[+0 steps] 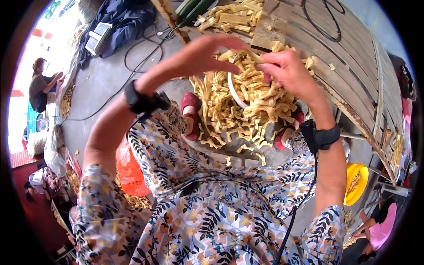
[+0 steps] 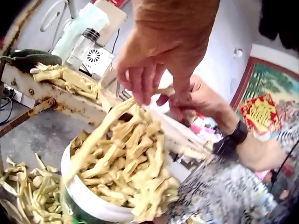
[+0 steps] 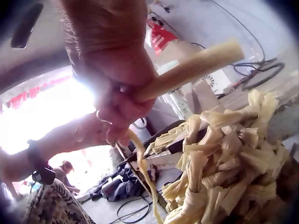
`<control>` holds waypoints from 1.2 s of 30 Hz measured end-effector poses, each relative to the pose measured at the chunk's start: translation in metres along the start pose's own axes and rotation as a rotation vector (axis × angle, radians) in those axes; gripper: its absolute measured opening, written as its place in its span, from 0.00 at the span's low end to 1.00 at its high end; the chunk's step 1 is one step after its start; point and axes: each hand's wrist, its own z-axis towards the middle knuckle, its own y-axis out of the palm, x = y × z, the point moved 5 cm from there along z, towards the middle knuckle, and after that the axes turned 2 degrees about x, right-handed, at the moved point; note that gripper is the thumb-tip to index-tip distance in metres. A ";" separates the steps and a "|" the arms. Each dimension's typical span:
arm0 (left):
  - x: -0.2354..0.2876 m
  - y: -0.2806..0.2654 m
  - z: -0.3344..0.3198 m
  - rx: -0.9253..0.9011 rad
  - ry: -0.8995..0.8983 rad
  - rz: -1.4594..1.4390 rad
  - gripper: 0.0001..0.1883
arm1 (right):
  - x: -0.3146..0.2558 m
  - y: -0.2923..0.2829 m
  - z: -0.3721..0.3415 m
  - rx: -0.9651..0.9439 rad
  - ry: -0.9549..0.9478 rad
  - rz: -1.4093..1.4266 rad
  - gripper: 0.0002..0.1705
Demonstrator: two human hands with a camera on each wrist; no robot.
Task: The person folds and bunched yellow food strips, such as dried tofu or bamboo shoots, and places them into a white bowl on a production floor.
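Both hands meet above a heap of pale yellow knotted strips (image 1: 265, 95) in a white-rimmed bucket (image 2: 67, 163). My right hand (image 1: 287, 73) grips a folded, flat strip (image 3: 196, 67), whose end sticks out past the fist in the right wrist view. At its fingertips is my left hand (image 2: 163, 51), thumb and fingers curled on the same material. A long strip (image 2: 100, 133) hangs below the left fingers, in front of the bucket. In the right wrist view the left hand (image 3: 93, 130) is partly behind the right one, and a thin tail (image 3: 145, 172) dangles there.
Loose knotted pieces (image 1: 216, 137) lie on the floor around the bucket, between the red shoes. Behind it stands a slatted bench (image 1: 353, 62) with more strips (image 1: 234, 20). A yellow bucket (image 1: 362, 183) is at right, a red bag (image 1: 131, 170) at left; cables cross the floor.
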 end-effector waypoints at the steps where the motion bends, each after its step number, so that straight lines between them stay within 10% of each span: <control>1: 0.010 0.015 0.012 -0.015 -0.022 -0.088 0.26 | -0.001 -0.002 0.001 0.085 -0.111 -0.143 0.07; 4: -0.004 0.044 0.028 -0.090 -0.180 -0.140 0.24 | 0.000 -0.015 -0.008 0.282 -0.309 -0.437 0.06; 8: 0.002 0.040 0.040 0.167 0.113 0.341 0.12 | 0.007 -0.012 -0.008 0.334 -0.315 -0.759 0.05; 13: -0.003 0.018 0.030 0.353 0.172 0.424 0.08 | 0.009 -0.054 -0.018 0.454 -0.095 -0.701 0.07; 16: -0.017 0.048 0.034 0.200 -0.276 -0.221 0.07 | 0.008 -0.040 -0.013 0.462 -0.209 -0.718 0.08; 21: -0.008 0.040 0.037 0.307 -0.075 -0.040 0.07 | 0.040 -0.046 -0.003 0.362 0.120 0.067 0.11; 24: 0.006 0.037 0.040 0.319 0.093 0.086 0.06 | 0.056 -0.050 -0.006 0.466 0.191 -0.064 0.12; 28: -0.002 0.018 0.046 0.157 -0.054 -0.113 0.06 | 0.048 -0.033 -0.010 0.168 0.381 -0.207 0.10; 32: -0.017 0.023 0.047 0.002 -0.262 -0.688 0.10 | -0.023 -0.002 -0.014 -0.235 0.131 0.594 0.11; 34: -0.018 0.054 0.041 0.073 -0.513 -1.171 0.10 | -0.012 -0.016 -0.005 -0.050 0.014 0.766 0.13; 36: -0.006 0.077 0.045 -0.192 -0.384 -1.595 0.14 | 0.000 -0.021 0.000 0.099 -0.050 0.708 0.14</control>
